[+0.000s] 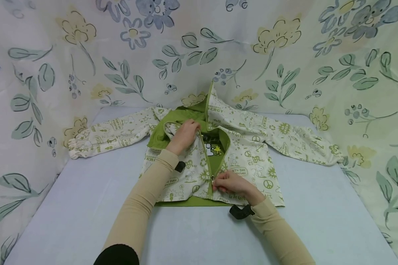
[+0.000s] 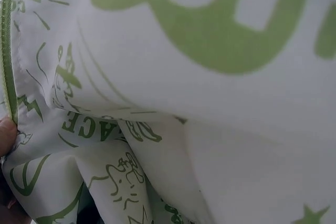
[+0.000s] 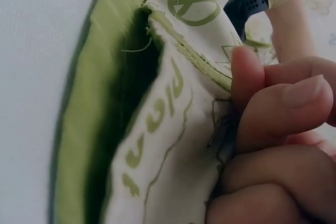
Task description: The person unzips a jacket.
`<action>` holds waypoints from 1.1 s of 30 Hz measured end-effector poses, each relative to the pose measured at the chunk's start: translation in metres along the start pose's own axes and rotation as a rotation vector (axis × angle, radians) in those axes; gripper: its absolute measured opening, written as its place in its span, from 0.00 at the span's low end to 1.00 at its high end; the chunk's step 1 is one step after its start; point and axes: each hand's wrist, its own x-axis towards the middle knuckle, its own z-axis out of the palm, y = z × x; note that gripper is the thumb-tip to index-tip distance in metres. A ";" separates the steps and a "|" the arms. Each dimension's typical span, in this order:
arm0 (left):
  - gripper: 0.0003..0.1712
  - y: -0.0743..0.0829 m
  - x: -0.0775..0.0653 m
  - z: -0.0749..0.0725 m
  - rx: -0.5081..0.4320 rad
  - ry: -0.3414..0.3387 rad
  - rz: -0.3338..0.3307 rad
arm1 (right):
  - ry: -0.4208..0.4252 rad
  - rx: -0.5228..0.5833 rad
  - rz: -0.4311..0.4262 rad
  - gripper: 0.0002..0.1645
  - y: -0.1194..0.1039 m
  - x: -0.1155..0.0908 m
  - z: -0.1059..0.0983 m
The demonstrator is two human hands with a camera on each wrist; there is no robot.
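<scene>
A hooded zip jacket (image 1: 248, 154), white with green print and a green lining, lies spread on the table with both sleeves stretched outward. Its front zipper (image 1: 204, 152) is joined near the hem and parts into a V above, where a green inside panel with a small cartoon print shows. My left hand (image 1: 184, 136) grips the left front edge near the collar; in the left wrist view a fingertip (image 2: 6, 136) touches the zipper tape. Low on the front, my right hand (image 1: 232, 183) pinches at the zipper slider, which the fingers (image 3: 283, 108) mostly hide.
A pale table (image 1: 86, 198) lies under the jacket, with bare surface on both sides and in front. Floral fabric (image 1: 192, 48) hangs behind and along the sides. The green hood (image 1: 172, 121) is folded at the jacket's top.
</scene>
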 end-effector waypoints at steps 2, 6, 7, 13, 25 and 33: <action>0.10 0.000 0.000 0.000 -0.006 0.000 -0.006 | 0.003 -0.026 0.000 0.16 0.000 -0.001 0.001; 0.10 -0.001 0.001 0.000 -0.005 -0.001 -0.007 | 0.001 -0.040 -0.005 0.17 -0.002 -0.003 0.002; 0.10 -0.001 0.001 0.000 -0.005 -0.002 -0.010 | 0.000 -0.042 -0.012 0.17 -0.005 -0.005 0.003; 0.10 -0.002 0.002 -0.002 -0.002 -0.003 -0.012 | 0.007 -0.047 -0.058 0.17 -0.021 -0.017 0.009; 0.10 -0.003 -0.002 -0.004 0.015 0.002 0.011 | -0.031 -0.057 -0.101 0.17 -0.026 -0.022 0.007; 0.16 0.021 -0.017 -0.001 0.050 0.001 0.366 | -0.032 -0.074 -0.078 0.17 -0.033 -0.025 0.006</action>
